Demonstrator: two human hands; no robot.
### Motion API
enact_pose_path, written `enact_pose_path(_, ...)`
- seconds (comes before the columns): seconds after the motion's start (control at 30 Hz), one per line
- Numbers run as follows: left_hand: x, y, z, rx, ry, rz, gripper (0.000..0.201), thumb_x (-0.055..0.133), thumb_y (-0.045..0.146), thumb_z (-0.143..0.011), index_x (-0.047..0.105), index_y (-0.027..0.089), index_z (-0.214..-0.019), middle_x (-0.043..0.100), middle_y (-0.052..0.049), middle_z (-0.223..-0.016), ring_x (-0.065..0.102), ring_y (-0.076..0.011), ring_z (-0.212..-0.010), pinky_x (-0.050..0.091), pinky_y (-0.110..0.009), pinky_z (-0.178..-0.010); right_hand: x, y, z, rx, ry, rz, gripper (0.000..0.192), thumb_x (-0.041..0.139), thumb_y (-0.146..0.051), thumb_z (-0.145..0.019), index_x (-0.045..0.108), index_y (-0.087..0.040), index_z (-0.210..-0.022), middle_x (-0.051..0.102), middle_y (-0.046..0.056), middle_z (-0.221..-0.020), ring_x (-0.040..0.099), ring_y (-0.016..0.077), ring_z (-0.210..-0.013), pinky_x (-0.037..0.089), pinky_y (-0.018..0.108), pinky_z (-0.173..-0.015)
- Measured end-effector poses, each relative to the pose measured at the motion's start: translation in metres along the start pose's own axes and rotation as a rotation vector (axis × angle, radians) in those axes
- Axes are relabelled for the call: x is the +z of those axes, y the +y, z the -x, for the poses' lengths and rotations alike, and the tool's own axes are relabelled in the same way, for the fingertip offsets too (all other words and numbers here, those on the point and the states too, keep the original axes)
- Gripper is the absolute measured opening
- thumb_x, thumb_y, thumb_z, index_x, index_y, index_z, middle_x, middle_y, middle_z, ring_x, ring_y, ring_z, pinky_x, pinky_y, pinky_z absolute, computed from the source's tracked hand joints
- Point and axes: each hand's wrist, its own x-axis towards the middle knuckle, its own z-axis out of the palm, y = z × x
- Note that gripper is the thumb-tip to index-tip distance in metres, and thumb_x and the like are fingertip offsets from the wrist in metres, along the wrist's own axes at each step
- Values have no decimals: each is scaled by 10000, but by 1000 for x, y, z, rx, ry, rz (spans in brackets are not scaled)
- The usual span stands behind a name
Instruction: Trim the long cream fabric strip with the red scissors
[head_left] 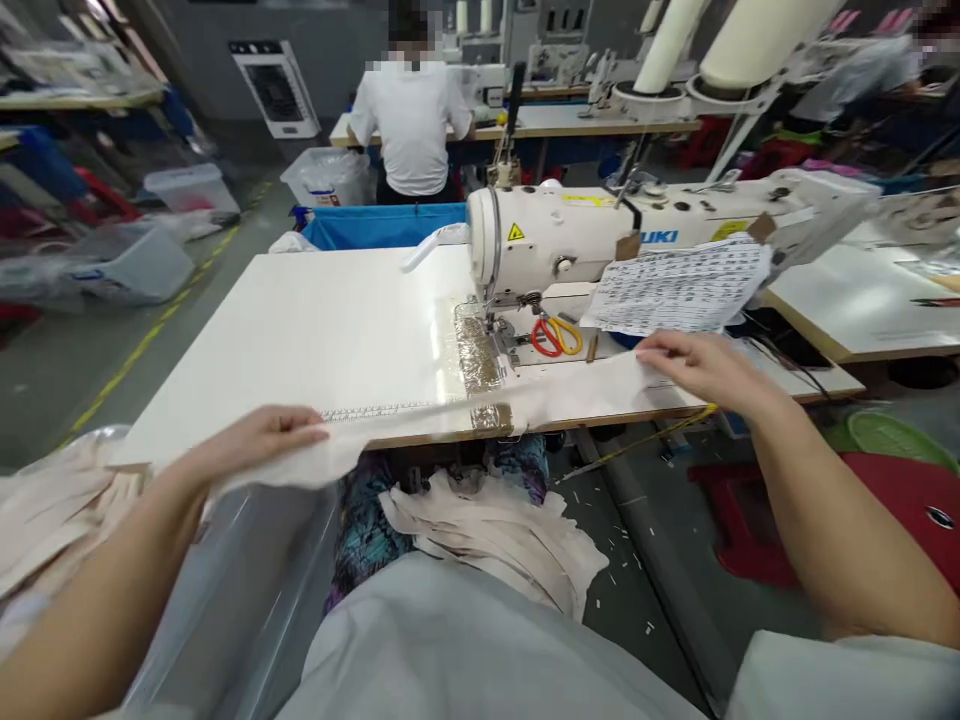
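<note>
A long cream fabric strip [570, 395] is stretched along the front edge of the white sewing table [337, 310]. My left hand [262, 440] pinches its left part, where some cloth hangs below the table edge. At the other end, my right hand [686, 362] grips the strip between thumb and fingers. Between the hands, the strip passes in front of the sewing machine [555, 235] and its needle area. Scissors [556, 337] with red and yellow handles lie by the machine base. More cream fabric pieces [495, 530] rest on my lap.
A printed paper sheet [679, 285] hangs on the machine. At left, piled cream cloth [60, 510] lies beside a clear plastic bin [247, 570]. A red stool [780, 540] stands at right. A person in a white shirt [414, 125] sits ahead, facing away.
</note>
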Motion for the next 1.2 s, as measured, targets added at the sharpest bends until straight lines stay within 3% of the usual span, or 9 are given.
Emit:
enact_pose_path(0.03, -13, 4, -7, 70, -35, -186, 499, 667, 627, -687, 670, 128, -700, 586, 53, -600, 470, -61, -554, 336, -140, -563, 1, 1, -5, -2, 125, 44, 312, 447, -388, -912, 645, -171, -1017, 707, 124, -957, 618, 234, -807, 405, 319, -698)
enact_pose_path(0.17, -47, -2, -32, 332, 564, -753, 762, 228, 670, -874, 701, 88, -1010, 664, 2, -808, 570, -127, -831, 410, -278, -825, 29, 8, -4, -52, 461, 131, 422, 290, -344, -996, 622, -136, -1152, 674, 198, -1142, 604, 306, -1066, 416, 392, -894)
enact_pose_path(0.23, -47, -20, -38, 428, 700, -864, 659, 194, 501, -945, 679, 76, -1083, 693, -39, -936, 587, -169, -955, 422, -361, -904, 55, 17, 4, -138, 499, 137, 415, 284, -316, -1000, 627, -140, -1154, 675, 191, -1163, 595, 301, -1118, 422, 398, -955)
enact_pose_path(0.37, -16, -68, -33, 411, 607, -898, 420, 328, 265, -895, 700, 121, -1024, 721, -106, -1055, 617, -245, -1029, 384, -509, -1032, 107, 35, 19, -347, 420, 101, 309, 366, -249, -949, 662, -185, -1012, 718, 111, -1110, 625, 269, -1119, 437, 442, -1032)
enact_pose_path(0.47, 14, -92, -21, 311, 652, -823, 431, 353, 219, -881, 659, 126, -1170, 628, -171, -1279, 535, -317, -1225, 299, -571, -1097, 124, 35, 29, -366, 426, 125, 320, 361, -202, -924, 657, -185, -1044, 701, 103, -1166, 579, 282, -1204, 398, 510, -1073)
enact_pose_path(0.57, 39, -98, -8, 252, 771, -711, 502, 332, 248, -911, 550, 97, -1336, 504, -202, -1418, 395, -331, -1369, 274, -564, -1121, 127, 18, 39, -293, 505, 165, 370, 370, -212, -931, 611, -154, -1206, 647, 163, -1253, 491, 327, -1301, 360, 555, -1093)
enact_pose_path(0.7, 64, -89, -5, 235, 749, -649, 516, 301, 357, -970, 483, 163, -1412, 432, -154, -1495, 317, -304, -1427, 194, -566, -1162, 140, -11, 45, -305, 517, 110, 429, 399, -257, -951, 514, -128, -1343, 579, 206, -1330, 450, 339, -1342, 402, 528, -1069)
enact_pose_path(0.9, 73, -87, -13, 174, 759, -671, 526, 266, 404, -1002, 473, 171, -1427, 445, -138, -1489, 329, -300, -1423, 86, -587, -1179, 163, -26, 41, -295, 456, 129, 470, 381, -291, -979, 432, -196, -1436, 574, 186, -1342, 508, 365, -1287, 418, 560, -1031)
enact_pose_path(1.2, 76, -97, -3, 125, 788, -632, 500, 287, 377, -1014, 450, 162, -1435, 425, -136, -1503, 316, -268, -1435, 81, -552, -1194, 170, -11, 37, -442, 461, 124, 661, 366, -286, -927, 171, -324, -1557, 520, 201, -1370, 511, 484, -1220, 469, 634, -774)
